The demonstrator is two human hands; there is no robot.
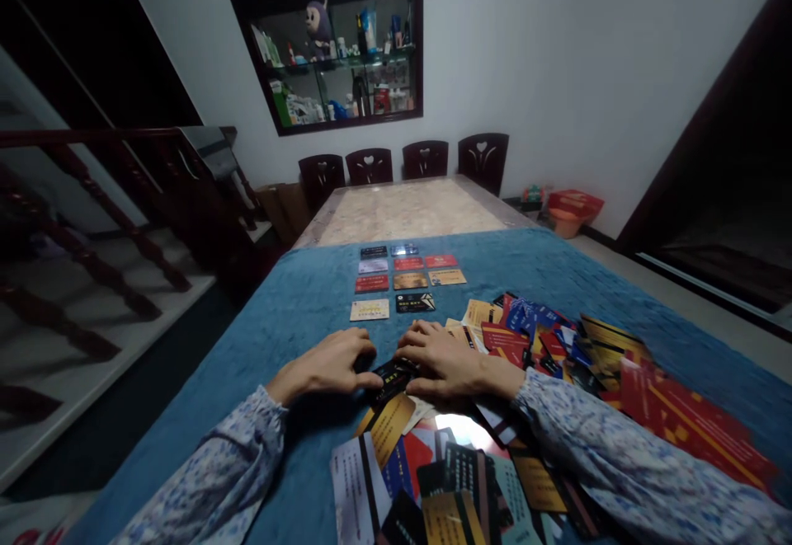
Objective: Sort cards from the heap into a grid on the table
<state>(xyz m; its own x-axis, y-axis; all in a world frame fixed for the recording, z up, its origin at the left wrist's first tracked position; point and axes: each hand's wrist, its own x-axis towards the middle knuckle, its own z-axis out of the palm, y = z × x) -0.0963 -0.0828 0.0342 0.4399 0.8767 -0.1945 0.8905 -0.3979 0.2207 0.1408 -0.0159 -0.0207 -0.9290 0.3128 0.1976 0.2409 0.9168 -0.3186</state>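
A black card [391,377] with light lettering sits between my two hands, low over the blue cloth [272,322]. My left hand [334,366] has its thumb and curled fingers at the card's left end. Over the right end lies my right hand [442,361], fingers bent around it; part of the card is hidden under them. Beyond the hands, cards lie in short rows, among them a cream card [370,310] and a black card with a white pattern [415,303]. Nearer to me is a loose heap with a white card [359,487] and a gold card [388,429].
More mixed cards, such as a red card [504,342], pile up on the right beside large red sheets [693,421]. Past the cloth stretches the stone tabletop [421,203]. Several dark chairs [483,162] stand at its far end, and a stair railing [92,190] is on the left.
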